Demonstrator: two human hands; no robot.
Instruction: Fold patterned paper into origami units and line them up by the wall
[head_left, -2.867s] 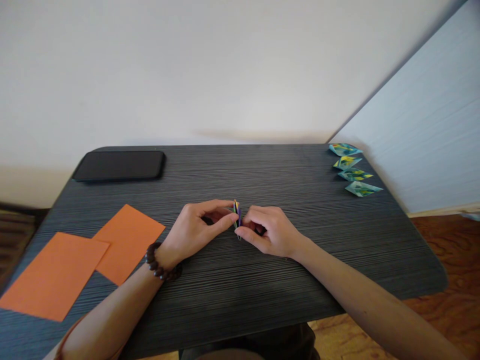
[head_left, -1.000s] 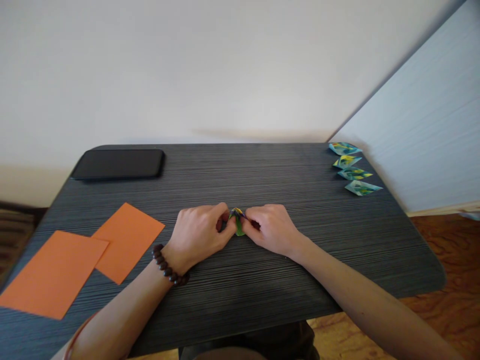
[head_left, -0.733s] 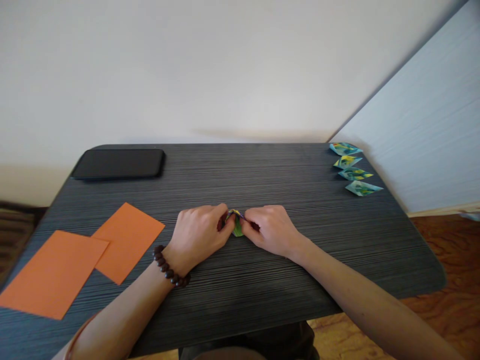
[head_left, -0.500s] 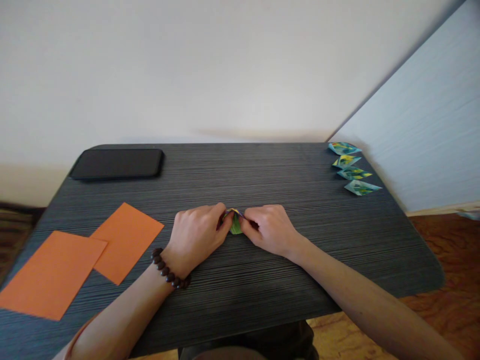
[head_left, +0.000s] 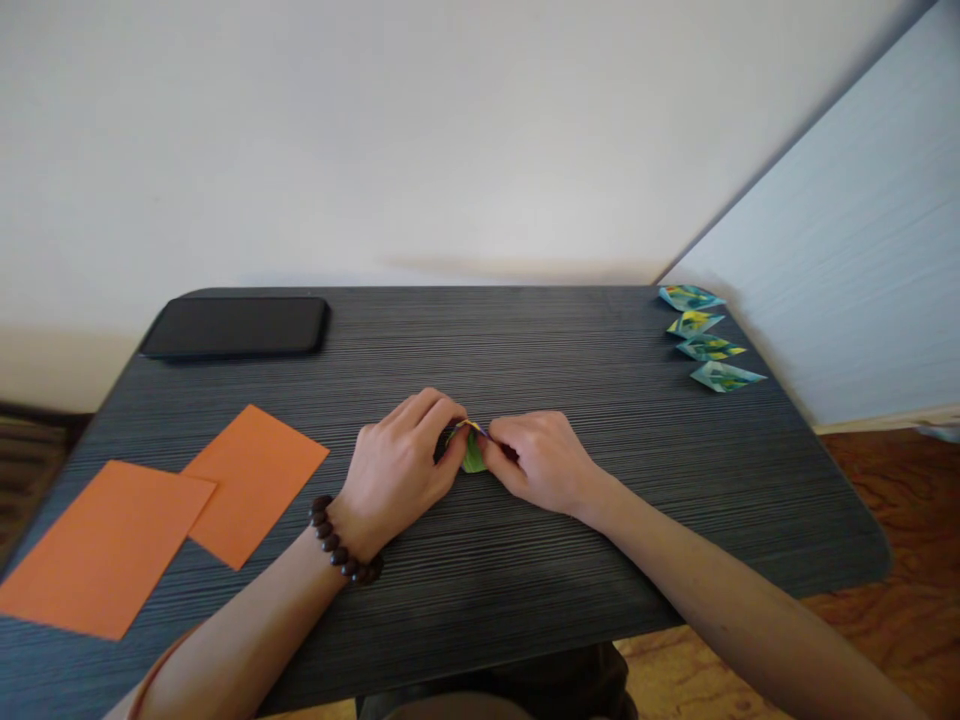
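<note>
Between my hands, at the middle of the dark table, is a small piece of folded paper (head_left: 473, 455), green inside with a yellow and purple edge. My left hand (head_left: 405, 445), with a beaded bracelet at its wrist, pinches the paper's left side between thumb and fingers. On the right side, the thumb and curled fingers of my right hand (head_left: 536, 455) grip it too. My fingers cover much of the paper, so its full shape is hidden.
Two orange paper sheets (head_left: 109, 550) lie overlapping at the left. A black phone (head_left: 236, 327) rests at the back left of the dark table (head_left: 480, 345). Several folded blue-green and yellow paper pieces (head_left: 726, 377) line the back right, near a white panel (head_left: 847, 250).
The fingers of my left hand have lifted and extended a little over the paper's left edge. My right hand stays almost still, holding the other side.
</note>
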